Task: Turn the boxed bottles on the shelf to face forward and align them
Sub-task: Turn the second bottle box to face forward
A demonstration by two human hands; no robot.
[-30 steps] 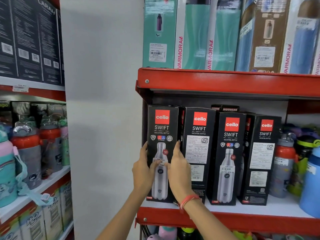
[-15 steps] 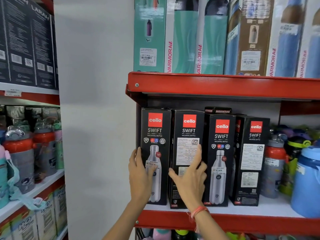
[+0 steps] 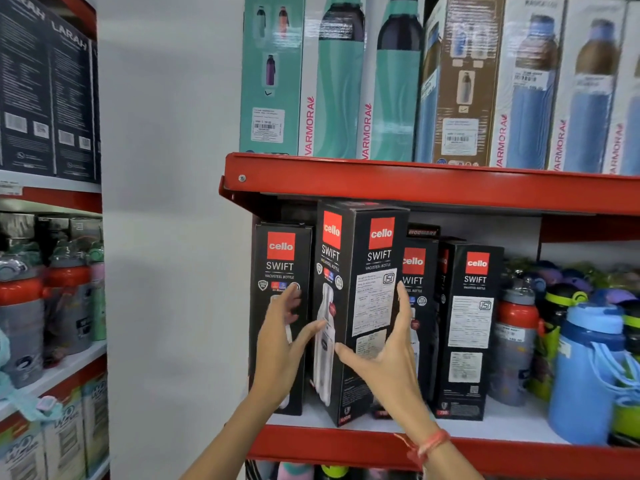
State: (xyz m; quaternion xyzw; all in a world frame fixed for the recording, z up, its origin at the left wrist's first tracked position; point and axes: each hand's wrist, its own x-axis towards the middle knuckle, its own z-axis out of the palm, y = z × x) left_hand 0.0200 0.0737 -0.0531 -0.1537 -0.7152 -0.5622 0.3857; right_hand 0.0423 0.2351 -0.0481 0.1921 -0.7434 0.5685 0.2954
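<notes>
Right hand (image 3: 388, 355): spread wide, fingers along the label side of the second box (image 3: 360, 306), thumb toward its front corner; it seemed to cradle the box, though a firm grip could not be confirmed. Left hand (image 3: 282, 337): also open, fingers splayed before the first box (image 3: 282, 271), thumb reaching to the left edge of the second box. Second box: black, standing near the front edge of the white shelf (image 3: 502, 427), pulled forward of its row and turned corner-on, so that the bottle-picture face and the printed-label face both showed. First box: at the far left of the row, bottle-picture face outward, apparently in order. Third box (image 3: 420, 292): partly hidden behind the right hand, picture face seemingly outward. Fourth box (image 3: 472, 327): label side outward, not yet turned. Loose bottles (image 3: 516, 344) stood just beside it. Estimate: task under way; one box mid-turn, one left to turn, final squaring of the row outstanding.
</notes>
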